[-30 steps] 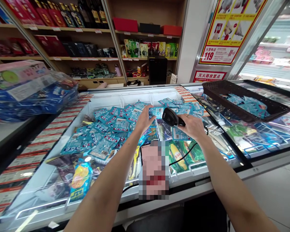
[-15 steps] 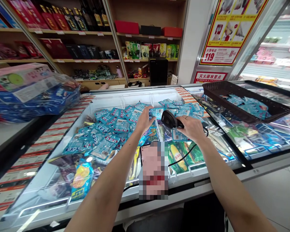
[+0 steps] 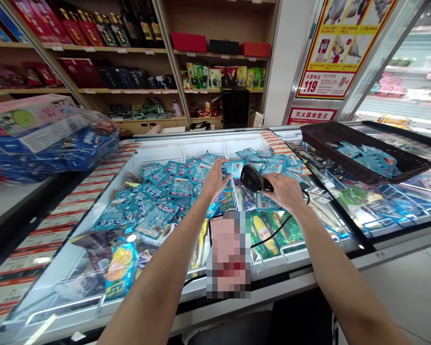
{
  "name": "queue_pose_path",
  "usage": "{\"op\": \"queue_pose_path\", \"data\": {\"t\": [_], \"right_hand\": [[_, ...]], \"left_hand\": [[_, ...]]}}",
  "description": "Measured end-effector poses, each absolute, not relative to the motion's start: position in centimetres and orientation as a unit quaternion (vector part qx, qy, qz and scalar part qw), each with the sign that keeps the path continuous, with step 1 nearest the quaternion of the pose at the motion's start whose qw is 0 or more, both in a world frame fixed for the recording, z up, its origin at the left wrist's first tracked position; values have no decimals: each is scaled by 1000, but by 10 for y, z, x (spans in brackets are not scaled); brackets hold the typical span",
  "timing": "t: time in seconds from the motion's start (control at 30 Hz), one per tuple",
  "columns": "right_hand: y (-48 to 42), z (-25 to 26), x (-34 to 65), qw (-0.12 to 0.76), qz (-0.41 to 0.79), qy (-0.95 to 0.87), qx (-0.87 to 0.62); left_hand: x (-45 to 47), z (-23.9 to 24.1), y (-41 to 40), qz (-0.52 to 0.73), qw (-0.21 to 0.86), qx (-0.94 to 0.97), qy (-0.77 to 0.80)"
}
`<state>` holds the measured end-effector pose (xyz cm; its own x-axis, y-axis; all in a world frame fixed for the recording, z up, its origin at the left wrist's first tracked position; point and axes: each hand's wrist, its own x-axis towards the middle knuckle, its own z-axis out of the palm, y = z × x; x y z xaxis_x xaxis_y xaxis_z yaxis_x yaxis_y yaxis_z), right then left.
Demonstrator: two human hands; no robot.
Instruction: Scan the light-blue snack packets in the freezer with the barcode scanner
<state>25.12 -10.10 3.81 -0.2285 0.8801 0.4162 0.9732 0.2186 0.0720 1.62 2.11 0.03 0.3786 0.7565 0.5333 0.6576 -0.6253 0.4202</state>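
In the head view, my right hand [image 3: 285, 190] is wrapped round the handle of a black barcode scanner [image 3: 252, 178], whose head points left. A dark cable hangs from it over the glass. My left hand [image 3: 215, 181] pinches the left end of a small blue packet [image 3: 234, 168], with its pale label side up, just left of the scanner head. Many similar blue packets [image 3: 181, 187] lie spread on the glass lid to the left and behind. Closer to my body lies a phone [image 3: 221, 232], its lower part blurred out.
A dark brown basket [image 3: 413, 165] holding more blue packets stands on the right. Under the glass, the freezer holds frozen bags, among them a green corn bag [image 3: 261, 229]. Plastic-wrapped boxes [image 3: 46, 139] sit at the left. Shelves and a black speaker-like box [image 3: 235, 106] are behind.
Almost nothing differs. Both hands, the blue packet and the scanner hold their places, with only a slight shift of the view.
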Motion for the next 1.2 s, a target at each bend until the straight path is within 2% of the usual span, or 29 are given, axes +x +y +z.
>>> {"op": "queue_pose_path", "data": {"t": [0.53,0.67,0.9,1.2], "right_hand": [[-101,36,251,151,-170,-769,-597],[-101,36,255,174,-173,-750,-615],[-98,36,263,175,-168,-659,-712],[-93,35,276,161,-122,-616,-762]], "left_hand": [[17,-2,22,376,56,826,416],[18,-2,22,387,13,816,428],[18,6,7,406,-72,725,552],[20,12,2,357,-110,790,486]]}}
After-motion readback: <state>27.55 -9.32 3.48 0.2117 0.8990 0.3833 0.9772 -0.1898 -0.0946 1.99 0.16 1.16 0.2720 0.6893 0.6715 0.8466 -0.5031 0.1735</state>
